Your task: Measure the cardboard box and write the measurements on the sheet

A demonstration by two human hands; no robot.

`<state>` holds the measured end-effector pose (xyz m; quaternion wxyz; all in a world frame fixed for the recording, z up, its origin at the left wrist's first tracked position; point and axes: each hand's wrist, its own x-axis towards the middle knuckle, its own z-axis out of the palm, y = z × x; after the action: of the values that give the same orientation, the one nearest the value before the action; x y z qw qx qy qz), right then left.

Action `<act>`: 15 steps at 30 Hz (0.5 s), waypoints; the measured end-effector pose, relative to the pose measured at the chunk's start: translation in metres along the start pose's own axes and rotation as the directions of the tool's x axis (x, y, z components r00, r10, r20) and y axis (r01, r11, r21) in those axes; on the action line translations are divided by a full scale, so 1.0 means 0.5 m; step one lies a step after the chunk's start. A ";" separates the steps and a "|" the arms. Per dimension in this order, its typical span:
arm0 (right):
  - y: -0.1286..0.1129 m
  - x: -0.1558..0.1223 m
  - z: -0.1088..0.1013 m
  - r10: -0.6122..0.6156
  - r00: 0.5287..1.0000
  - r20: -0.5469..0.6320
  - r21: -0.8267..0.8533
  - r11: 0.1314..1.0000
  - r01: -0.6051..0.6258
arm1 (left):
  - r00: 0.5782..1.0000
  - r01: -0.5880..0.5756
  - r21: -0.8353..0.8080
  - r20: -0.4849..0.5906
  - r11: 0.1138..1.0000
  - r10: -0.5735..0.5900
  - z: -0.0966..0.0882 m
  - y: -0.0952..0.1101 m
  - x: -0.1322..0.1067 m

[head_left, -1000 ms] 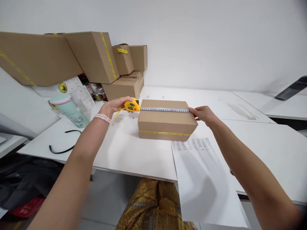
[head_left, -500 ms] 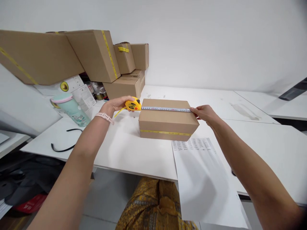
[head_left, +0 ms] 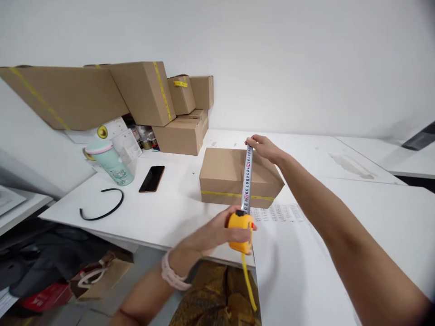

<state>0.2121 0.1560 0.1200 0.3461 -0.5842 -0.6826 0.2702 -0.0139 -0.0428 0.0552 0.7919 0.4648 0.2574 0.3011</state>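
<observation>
My left hand (head_left: 217, 231) is wrapped round the yellow case of a tape measure (head_left: 240, 232), in front of the cardboard box. From the case the silver blade (head_left: 246, 176) runs away from me, over the box, to my right hand (head_left: 263, 147). The fingers of my right hand pinch its far end near the back edge of the box. The closed cardboard box (head_left: 220, 170) lies flat on the white table, with a yellow tape strip along its front side. A yellow wrist strap (head_left: 249, 283) hangs from the case.
Several cardboard boxes (head_left: 136, 93) are stacked at the back left. A mint tumbler (head_left: 112, 163), a phone (head_left: 152, 179) and a black headband (head_left: 118, 203) are on the table (head_left: 163, 222). A printed sheet (head_left: 285, 258) lies at the front right, overhanging the edge.
The blade has swung from lying along the box's length to running front to back. My left hand came towards me with the case; my right hand moved to the back edge.
</observation>
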 end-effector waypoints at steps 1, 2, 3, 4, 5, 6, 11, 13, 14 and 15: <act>-0.007 0.013 0.013 0.016 1.000 0.026 -0.052 0.999 -0.015 | 0.998 -0.047 -0.027 -0.035 0.999 0.046 0.019 -0.021 0.016; -0.010 0.027 0.024 0.034 0.999 0.035 -0.107 0.994 -0.030 | 0.993 -0.087 -0.039 -0.086 0.995 0.083 0.034 -0.031 0.032; -0.009 0.041 0.033 0.050 0.998 0.033 -0.158 0.986 -0.045 | 0.986 -0.113 -0.044 -0.132 0.993 0.106 0.046 -0.031 0.046; -0.005 0.054 0.041 0.063 0.998 0.027 -0.199 0.978 -0.056 | 0.978 -0.126 -0.045 -0.172 0.991 0.116 0.054 -0.026 0.058; 0.001 0.065 0.048 0.071 0.997 0.021 -0.224 0.972 -0.065 | 0.971 -0.134 -0.044 -0.203 0.990 0.122 0.060 -0.017 0.067; 0.010 0.074 0.053 0.078 0.997 0.019 -0.232 0.970 -0.071 | 0.967 -0.141 -0.045 -0.222 0.989 0.128 0.063 -0.007 0.072; 0.053 0.084 0.058 0.086 0.994 0.073 -0.196 0.978 -0.071 | 0.967 -0.128 -0.073 -0.231 0.989 0.108 0.076 0.012 0.070; 0.062 0.082 0.055 0.075 0.991 0.113 -0.163 0.985 -0.056 | 0.968 -0.101 -0.090 -0.238 0.991 0.078 0.081 0.004 0.066; 0.064 0.081 0.053 0.070 0.989 0.128 -0.149 0.988 -0.050 | 0.968 -0.095 -0.098 -0.242 0.991 0.069 0.084 -0.001 0.064; 0.065 0.081 0.052 0.066 0.988 0.137 -0.139 0.989 -0.047 | 0.967 -0.095 -0.105 -0.247 0.990 0.067 0.085 -0.005 0.063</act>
<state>0.2080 0.2023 0.0854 0.2485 -0.6048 -0.7055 0.2736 0.0378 -0.0459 0.0675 0.7672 0.3878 0.3152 0.4021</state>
